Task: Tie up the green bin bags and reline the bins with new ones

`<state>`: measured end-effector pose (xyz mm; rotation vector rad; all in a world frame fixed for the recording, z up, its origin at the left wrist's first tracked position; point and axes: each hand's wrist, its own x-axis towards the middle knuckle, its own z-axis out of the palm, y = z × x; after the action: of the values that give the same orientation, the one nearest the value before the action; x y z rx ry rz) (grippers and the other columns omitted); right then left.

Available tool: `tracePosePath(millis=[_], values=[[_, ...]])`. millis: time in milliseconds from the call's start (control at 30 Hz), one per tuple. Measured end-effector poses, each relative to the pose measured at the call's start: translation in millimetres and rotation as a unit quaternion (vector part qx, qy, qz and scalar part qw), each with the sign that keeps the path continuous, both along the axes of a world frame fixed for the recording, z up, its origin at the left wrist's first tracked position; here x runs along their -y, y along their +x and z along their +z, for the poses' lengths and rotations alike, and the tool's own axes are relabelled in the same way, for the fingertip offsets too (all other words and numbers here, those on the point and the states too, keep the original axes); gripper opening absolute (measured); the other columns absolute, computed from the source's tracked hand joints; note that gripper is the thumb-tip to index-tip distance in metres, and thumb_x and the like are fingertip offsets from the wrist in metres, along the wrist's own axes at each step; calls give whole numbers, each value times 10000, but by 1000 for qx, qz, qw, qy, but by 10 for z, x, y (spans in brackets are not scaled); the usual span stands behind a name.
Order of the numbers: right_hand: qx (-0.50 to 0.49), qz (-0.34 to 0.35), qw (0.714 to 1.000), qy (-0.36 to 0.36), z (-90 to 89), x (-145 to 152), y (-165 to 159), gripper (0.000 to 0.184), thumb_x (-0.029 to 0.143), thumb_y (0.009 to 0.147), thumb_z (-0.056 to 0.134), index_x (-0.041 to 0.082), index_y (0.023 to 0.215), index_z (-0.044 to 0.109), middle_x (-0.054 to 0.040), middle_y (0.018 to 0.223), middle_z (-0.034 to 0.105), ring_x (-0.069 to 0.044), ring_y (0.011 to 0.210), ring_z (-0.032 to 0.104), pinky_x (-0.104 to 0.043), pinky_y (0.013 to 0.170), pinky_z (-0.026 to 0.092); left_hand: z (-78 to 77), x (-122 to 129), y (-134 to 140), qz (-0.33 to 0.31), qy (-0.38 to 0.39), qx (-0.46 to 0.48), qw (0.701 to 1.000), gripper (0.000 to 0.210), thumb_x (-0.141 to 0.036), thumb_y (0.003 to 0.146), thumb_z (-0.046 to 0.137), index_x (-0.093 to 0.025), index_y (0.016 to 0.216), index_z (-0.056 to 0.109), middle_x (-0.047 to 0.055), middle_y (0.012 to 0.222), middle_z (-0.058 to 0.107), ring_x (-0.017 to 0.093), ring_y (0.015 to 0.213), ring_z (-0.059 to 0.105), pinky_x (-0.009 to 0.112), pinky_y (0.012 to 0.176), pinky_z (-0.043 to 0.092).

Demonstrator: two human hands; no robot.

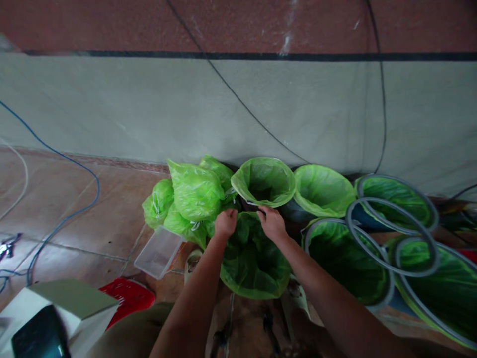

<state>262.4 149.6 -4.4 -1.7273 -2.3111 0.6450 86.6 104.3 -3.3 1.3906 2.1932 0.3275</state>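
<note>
A green bin bag (255, 283) lines the bin in front of me, its mouth spread wide and its inside dark. At the far left of its rim, my left hand (225, 223) is closed in a fist on the bag's edge. My right hand (273, 223) pinches the far right edge of the same bag; a small dark strip shows at its fingertips, too blurred to name. Just behind stands another bin lined with a green bag (263, 179), and to its right a third lined bin (324, 189).
Filled, tied green bags (196, 191) are heaped at left beside a clear plastic tub (159, 252). Lined bins with grey rings (391, 272) stand at right. A white box (74, 308), a phone (40, 334), a red object (128, 298) and a blue cable (97, 186) lie left.
</note>
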Motion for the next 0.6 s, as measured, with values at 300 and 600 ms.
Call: tracePosePath(millis=[300,600], values=[[1,129,991,-23,-299,-181,60,226,238,931,542,194,1115,664,-59,1125,702,-186,1045,633,-261,925,425,-133,164,39,-69,-30,-87,993,295,-296,931,458,-246,1168,626,70,1102,715,210,1008,670,291,847,494],[10,88,996,22,-75,21,109,360,196,872,588,108,1220,594,-138,1201,647,-235,1118,584,-320,984,420,84,157,112,-68,-75,-151,983,428,-167,842,522,-166,1270,520,142,1156,672,269,1141,608,432,992,429]])
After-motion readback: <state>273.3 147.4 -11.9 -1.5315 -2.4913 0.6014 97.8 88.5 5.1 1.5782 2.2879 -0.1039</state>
